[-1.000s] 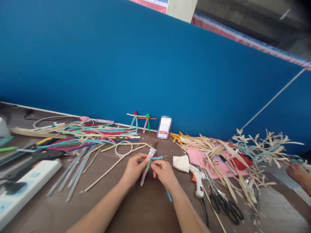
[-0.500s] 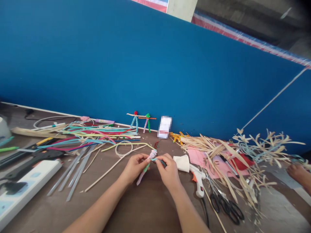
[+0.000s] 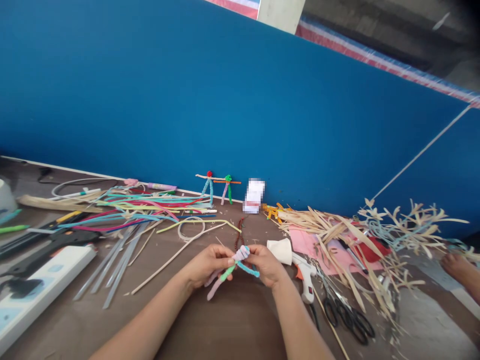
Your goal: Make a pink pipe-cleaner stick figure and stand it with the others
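Between my two hands is a small pipe cleaner figure [image 3: 242, 253], with a coiled lilac part at the top and green, lilac and light blue strands below. My left hand [image 3: 210, 265] pinches it from the left, near the green strand. From the right, the fingers of my right hand [image 3: 265, 262] close on the coiled top, while a light blue strand [image 3: 248, 270] sticks out toward that palm. A dark red beaded string [image 3: 240, 232] lies just behind the figure. Two finished-looking pipe cleaner figures [image 3: 209, 186] lean against the blue panel.
Loose coloured pipe cleaners [image 3: 150, 205], clear glue sticks [image 3: 122, 270] and a white power strip [image 3: 41, 295] lie at left. At right are a white glue gun [image 3: 306, 280], black-handled scissors [image 3: 348, 317] and dried strips [image 3: 330, 230]. Another person's hand [image 3: 455, 265] shows at the right edge.
The figure has been turned in my hands and brought slightly nearer. Its light blue strand now points down to the right, and my right hand has shifted to the coiled top.
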The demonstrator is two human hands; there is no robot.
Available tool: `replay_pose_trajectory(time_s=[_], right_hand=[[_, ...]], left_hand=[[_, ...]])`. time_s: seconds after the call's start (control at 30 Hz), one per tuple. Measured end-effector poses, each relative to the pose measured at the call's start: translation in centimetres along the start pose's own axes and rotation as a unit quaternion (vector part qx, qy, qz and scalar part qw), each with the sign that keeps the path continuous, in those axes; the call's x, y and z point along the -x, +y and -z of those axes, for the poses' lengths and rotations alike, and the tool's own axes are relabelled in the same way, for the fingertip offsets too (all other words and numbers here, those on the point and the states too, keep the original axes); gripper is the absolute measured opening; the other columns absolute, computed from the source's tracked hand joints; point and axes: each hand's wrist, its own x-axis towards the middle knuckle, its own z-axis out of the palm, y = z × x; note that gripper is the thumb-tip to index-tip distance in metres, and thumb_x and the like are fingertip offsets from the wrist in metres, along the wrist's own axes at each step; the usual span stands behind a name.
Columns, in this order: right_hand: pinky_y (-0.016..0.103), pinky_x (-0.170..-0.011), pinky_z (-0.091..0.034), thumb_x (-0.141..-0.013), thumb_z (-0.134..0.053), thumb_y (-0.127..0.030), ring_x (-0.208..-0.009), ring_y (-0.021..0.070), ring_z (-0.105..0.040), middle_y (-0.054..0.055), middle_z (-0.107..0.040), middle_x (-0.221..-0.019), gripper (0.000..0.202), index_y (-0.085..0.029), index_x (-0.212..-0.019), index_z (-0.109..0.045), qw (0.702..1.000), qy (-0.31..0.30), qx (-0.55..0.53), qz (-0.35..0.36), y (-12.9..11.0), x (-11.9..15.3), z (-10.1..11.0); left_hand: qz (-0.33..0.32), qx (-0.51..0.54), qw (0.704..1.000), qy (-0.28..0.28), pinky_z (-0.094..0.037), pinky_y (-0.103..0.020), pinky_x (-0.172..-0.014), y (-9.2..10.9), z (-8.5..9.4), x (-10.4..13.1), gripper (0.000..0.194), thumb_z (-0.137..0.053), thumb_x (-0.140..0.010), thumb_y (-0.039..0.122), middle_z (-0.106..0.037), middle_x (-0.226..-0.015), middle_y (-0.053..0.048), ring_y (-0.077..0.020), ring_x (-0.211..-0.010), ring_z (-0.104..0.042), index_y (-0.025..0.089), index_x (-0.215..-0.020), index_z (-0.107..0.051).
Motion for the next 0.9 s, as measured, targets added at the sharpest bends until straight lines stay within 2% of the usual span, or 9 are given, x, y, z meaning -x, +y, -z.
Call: replay_pose_trajectory(time_s=[0.17,0.5,0.9], right_hand=[[0.017,-0.043,-0.025,-0.050,-0.071,-0.022,-0.041,0.0040,-0.037,-0.005,-0.049,-0.046,0.019,-0.012,-0.057,-0.057,1.000,-0.006,0.001,-0.008,-0.1,0.2,-0.3],[0.018,-0.048,-0.035,-0.051,-0.066,-0.016,-0.047,0.0065,-0.046,-0.004,-0.056,-0.053,0.013,-0.013,-0.059,-0.057,0.998,-0.035,0.060,-0.002,-0.3,0.7,-0.7],[0.017,-0.047,-0.034,-0.058,-0.063,-0.019,-0.047,0.0057,-0.044,-0.004,-0.054,-0.055,0.011,-0.013,-0.063,-0.056,0.995,-0.036,0.089,0.039,-0.6,1.0,-1.1]], left_hand=[[0.036,-0.005,0.999,-0.019,-0.038,-0.016,-0.040,0.0,0.2,0.3,0.019,-0.068,-0.057,0.026,-0.062,-0.058,-0.004,-0.0089,-0.042,-0.054,0.009,-0.065,-0.065],[0.074,-0.013,0.994,-0.081,-0.038,-0.018,-0.039,-0.2,0.2,0.6,0.018,-0.069,-0.054,0.026,-0.064,-0.057,-0.005,-0.0102,-0.042,-0.054,0.010,-0.061,-0.064],[0.074,-0.020,0.994,-0.073,-0.040,-0.018,-0.041,-0.2,-0.1,0.4,0.020,-0.070,-0.054,0.026,-0.063,-0.056,-0.004,-0.0095,-0.043,-0.054,0.010,-0.060,-0.061]])
